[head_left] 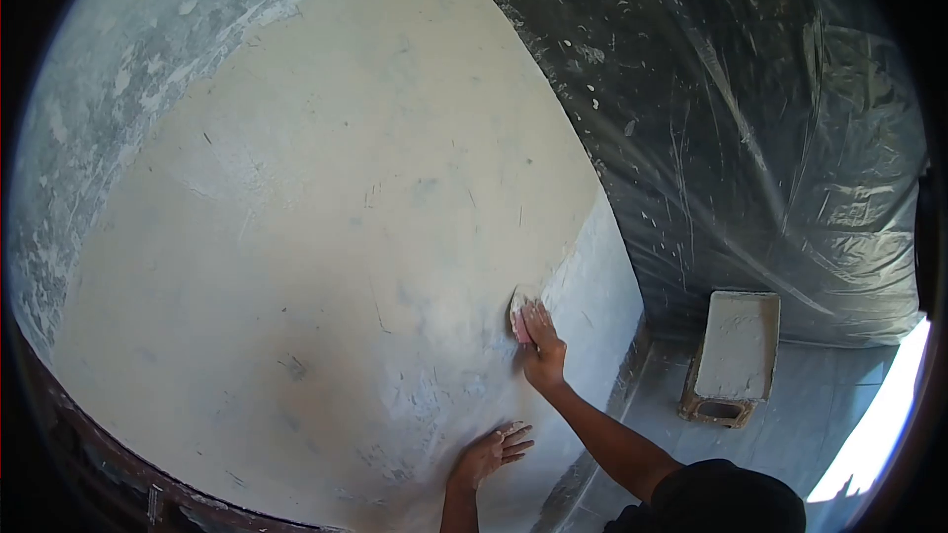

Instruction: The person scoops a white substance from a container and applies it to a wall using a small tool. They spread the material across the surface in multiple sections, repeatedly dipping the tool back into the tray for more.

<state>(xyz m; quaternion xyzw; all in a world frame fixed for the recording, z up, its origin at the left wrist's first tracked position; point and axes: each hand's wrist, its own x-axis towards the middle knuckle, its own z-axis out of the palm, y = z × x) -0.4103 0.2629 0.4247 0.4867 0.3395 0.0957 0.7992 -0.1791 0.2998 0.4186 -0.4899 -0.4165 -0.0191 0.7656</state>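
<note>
left hand (491, 452), 6 o'clock: grip spread; contact with wall (296, 158) unclear. right hand (542, 355), 5 o'clock: grip pinching pink-and-white tool (522, 327) against wall, presumably for firm pressure. tray (746, 293) on stool (703, 409), 4 o'clock, likely raised for reach. plastic sheet (750, 138), 2 o'clock, likely protective.

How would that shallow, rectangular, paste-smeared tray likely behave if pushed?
The shallow, rectangular, paste-smeared tray probably feels heavy for its size if the pale paste is thick. Perched on a brownish stool-like base, it might slide or tip. Its straight-edged shape suggests it won't roll.
</note>
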